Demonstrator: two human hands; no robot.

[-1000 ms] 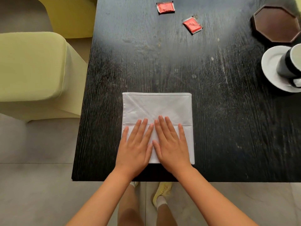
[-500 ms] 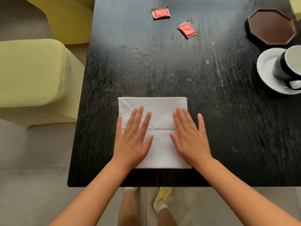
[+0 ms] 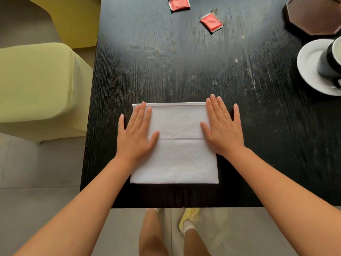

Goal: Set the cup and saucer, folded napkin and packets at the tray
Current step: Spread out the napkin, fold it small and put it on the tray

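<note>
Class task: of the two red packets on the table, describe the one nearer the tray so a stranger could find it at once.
Start at the black table and go to its far right corner, where the brown octagonal tray sits. Left of it lie two red packets; take the nearer packet, tilted diagonally, unlike the straighter far packet.

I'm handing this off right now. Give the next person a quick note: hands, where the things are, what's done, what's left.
Left hand and right hand: both flat, fingers straight, pressing the side edges of the white napkin.
Napkin lies at the near edge of the black table, with one crease across it.
Two red packets lie loose at the far side.
Cup sits on the saucer at the right edge, beside the brown octagonal tray.
Done: napkin smoothed flat.
Left: finish folding it, then bring napkin, packets, cup and saucer to the tray.
</note>
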